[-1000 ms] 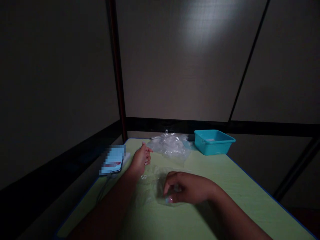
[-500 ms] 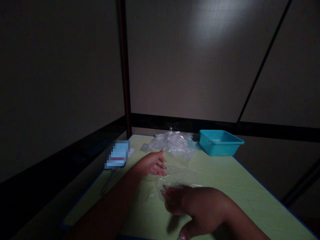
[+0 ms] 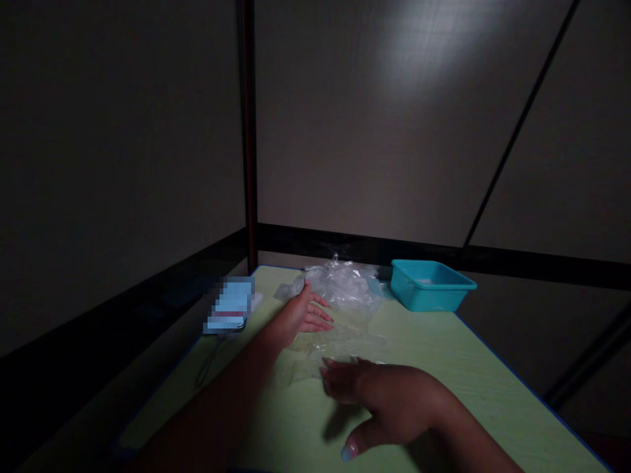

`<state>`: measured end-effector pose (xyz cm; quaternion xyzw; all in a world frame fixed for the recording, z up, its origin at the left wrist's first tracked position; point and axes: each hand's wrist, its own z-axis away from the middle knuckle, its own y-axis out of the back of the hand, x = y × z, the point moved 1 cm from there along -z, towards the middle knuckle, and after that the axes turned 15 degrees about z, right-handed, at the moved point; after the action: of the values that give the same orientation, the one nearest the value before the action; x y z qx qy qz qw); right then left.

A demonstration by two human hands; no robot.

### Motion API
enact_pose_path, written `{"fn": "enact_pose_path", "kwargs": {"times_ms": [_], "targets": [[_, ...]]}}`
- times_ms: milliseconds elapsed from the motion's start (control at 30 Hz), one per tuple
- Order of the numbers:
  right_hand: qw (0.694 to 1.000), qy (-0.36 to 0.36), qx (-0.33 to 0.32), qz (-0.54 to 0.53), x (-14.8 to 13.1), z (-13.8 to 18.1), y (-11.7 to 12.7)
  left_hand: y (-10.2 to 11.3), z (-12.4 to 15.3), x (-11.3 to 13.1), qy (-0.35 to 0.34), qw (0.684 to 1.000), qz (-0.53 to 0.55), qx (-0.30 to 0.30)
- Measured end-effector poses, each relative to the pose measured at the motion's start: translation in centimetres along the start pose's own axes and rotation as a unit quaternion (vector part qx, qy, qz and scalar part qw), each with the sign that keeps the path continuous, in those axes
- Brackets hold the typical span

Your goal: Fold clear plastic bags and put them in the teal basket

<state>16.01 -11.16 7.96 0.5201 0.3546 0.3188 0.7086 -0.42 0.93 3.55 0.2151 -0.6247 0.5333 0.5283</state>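
A clear plastic bag (image 3: pixel 345 343) lies flat on the light green table. My left hand (image 3: pixel 308 314) is over its far left part, fingers spread and thumb raised, with nothing held. Closer to me, my right hand (image 3: pixel 377 397) reaches in from the right, palm down, fingers stretched out and thumb apart; its fingertips are at the bag's near edge. Whether they press on the film I cannot tell. Behind my left hand sits a crumpled heap of clear plastic bags (image 3: pixel 345 282).
At the back right of the table stands a turquoise plastic basin (image 3: pixel 434 297). On the left edge lies a blurred-out phone-like device (image 3: pixel 231 303) with a cord loop (image 3: pixel 204 368). Dark panelled walls (image 3: pixel 355 164) enclose the left and far sides.
My left hand has moved slightly away from me and its fingers have spread. My right thumb has swung out from the palm. The flat bag has shifted a little.
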Motion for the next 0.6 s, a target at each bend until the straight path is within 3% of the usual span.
{"fn": "enact_pose_path", "kwargs": {"times_ms": [267, 433, 600], "targets": [[0.996, -0.002, 0.031, -0.085, 0.8, 0.1, 1.0, -0.8, 0.6, -0.1, 0.011, 0.995, -0.076, -0.06], [0.98, -0.024, 0.104, -0.168, 2.3, 0.0, 1.1, -1.5, 1.9, 0.0, -0.032, 0.975, -0.148, -0.159], [0.951, -0.052, 0.139, -0.273, 4.5, -0.9, 0.3, -1.5, 2.3, 0.1, 0.024, 0.948, -0.148, -0.28]]}}
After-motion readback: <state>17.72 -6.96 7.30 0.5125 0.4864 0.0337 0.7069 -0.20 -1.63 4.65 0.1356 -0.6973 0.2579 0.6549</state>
